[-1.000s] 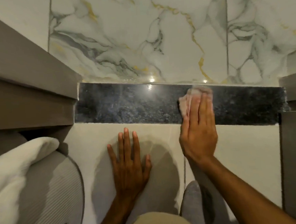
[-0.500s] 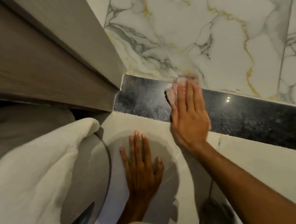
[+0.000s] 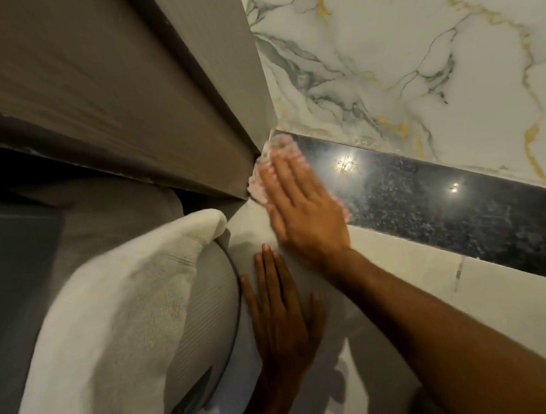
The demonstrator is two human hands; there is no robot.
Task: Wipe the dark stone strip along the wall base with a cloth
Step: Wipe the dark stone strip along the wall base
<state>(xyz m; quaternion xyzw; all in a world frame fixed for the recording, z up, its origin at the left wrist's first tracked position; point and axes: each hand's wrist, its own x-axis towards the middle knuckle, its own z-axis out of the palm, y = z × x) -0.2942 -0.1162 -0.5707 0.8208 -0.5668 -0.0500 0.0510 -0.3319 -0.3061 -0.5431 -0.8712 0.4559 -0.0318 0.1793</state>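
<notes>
The right hand [image 3: 300,205] covers most of the pink cloth [image 3: 270,162], so only its fuzzy edges show at 11 o'clock. The dark stone strip [image 3: 441,203] runs off the picture's edge at 3 o'clock. The white towel [image 3: 112,312] is cut off at 7 o'clock.

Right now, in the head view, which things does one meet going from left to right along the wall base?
grey wooden panel → pink cloth under the right hand → dark stone strip
</notes>
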